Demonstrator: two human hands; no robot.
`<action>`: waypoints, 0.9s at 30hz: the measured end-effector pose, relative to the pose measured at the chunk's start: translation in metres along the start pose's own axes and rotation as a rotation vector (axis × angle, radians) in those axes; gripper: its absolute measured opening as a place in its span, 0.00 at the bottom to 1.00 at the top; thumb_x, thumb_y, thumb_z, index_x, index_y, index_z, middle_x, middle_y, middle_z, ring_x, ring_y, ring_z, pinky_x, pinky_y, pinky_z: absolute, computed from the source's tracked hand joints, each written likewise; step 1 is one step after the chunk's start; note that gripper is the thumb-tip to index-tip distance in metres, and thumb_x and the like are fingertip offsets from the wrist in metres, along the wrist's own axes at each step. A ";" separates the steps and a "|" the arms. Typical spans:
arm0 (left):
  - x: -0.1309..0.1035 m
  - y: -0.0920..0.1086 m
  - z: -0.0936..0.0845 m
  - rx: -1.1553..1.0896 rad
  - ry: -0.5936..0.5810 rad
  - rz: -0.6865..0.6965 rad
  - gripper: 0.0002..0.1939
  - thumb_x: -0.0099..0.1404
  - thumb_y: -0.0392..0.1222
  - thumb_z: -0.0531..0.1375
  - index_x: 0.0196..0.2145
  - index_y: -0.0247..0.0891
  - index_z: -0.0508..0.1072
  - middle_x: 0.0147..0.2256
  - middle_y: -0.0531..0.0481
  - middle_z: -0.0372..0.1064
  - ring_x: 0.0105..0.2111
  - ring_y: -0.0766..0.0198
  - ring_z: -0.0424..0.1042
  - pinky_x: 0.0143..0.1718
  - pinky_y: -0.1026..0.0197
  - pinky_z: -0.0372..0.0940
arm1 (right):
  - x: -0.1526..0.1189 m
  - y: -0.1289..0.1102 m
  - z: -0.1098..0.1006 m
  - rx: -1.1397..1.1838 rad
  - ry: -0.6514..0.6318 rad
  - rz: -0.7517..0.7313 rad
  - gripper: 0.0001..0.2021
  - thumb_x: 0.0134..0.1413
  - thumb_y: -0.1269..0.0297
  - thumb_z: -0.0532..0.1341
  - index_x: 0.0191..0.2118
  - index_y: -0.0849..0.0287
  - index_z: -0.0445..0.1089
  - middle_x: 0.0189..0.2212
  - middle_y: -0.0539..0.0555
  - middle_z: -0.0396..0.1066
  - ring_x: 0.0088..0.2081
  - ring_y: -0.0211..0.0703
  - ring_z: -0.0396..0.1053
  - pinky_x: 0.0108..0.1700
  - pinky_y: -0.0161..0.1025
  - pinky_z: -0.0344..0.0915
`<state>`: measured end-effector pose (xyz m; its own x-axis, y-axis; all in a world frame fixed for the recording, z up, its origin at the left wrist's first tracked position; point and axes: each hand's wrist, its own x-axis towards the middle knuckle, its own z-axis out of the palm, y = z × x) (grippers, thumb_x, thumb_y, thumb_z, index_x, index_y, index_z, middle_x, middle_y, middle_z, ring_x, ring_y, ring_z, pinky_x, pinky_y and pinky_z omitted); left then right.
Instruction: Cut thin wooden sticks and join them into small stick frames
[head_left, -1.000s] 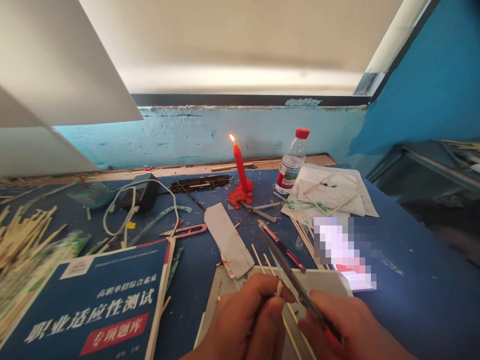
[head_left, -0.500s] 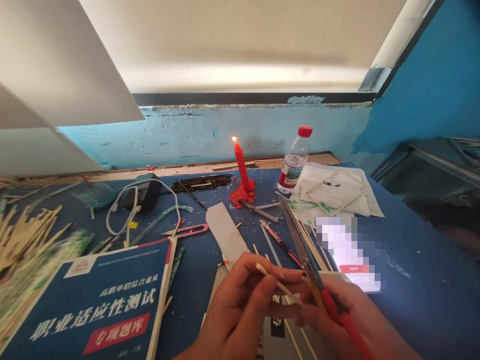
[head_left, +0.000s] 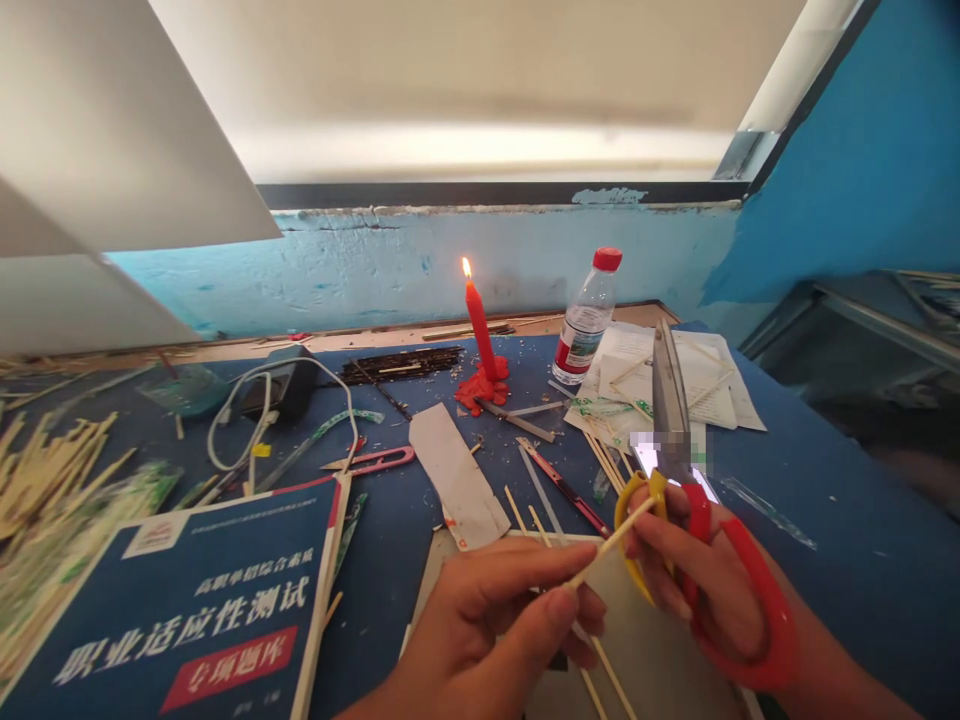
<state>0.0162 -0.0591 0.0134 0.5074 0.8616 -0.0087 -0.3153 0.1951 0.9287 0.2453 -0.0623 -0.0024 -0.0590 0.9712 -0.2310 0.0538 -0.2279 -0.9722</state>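
Observation:
My left hand (head_left: 502,625) pinches a thin wooden stick (head_left: 616,535) between thumb and fingers, its far end slanting up to the right. Scissors (head_left: 670,395) with one red and one yellow handle are in my right hand (head_left: 724,585), blades pointing up and away. The stick's tip lies by the yellow handle; whether the right fingers touch it I cannot tell. Beneath both hands is a grey board or book (head_left: 645,640), with more thin sticks (head_left: 611,670) on it. A lit red candle (head_left: 481,330) stands upright in melted wax beyond them.
A water bottle (head_left: 585,318) and papers (head_left: 731,405) stand at the back right, a phone (head_left: 646,455) nearer. A utility knife (head_left: 566,487), a cardboard strip (head_left: 454,475) and thread snips (head_left: 375,460) lie mid-table. Leftward are a blue book (head_left: 202,600), a cable (head_left: 217,440) and stick piles (head_left: 56,480).
My right hand has moved right and turned the scissors more upright, their blades now away from the stick. The stick in my left hand has swung round to point up to the right.

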 end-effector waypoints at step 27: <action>0.019 -0.004 -0.008 0.839 0.108 -0.086 0.12 0.71 0.41 0.57 0.41 0.37 0.81 0.33 0.46 0.78 0.30 0.60 0.73 0.34 0.59 0.66 | 0.011 -0.012 0.007 -0.981 -0.006 0.018 0.04 0.50 0.69 0.64 0.33 0.56 0.68 0.28 0.52 0.75 0.28 0.41 0.66 0.28 0.35 0.53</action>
<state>0.0208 -0.0397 0.0062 0.4101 0.9078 -0.0877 0.4412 -0.1133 0.8902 0.2374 -0.0498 0.0063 -0.0547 0.9672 -0.2482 0.8588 -0.0813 -0.5058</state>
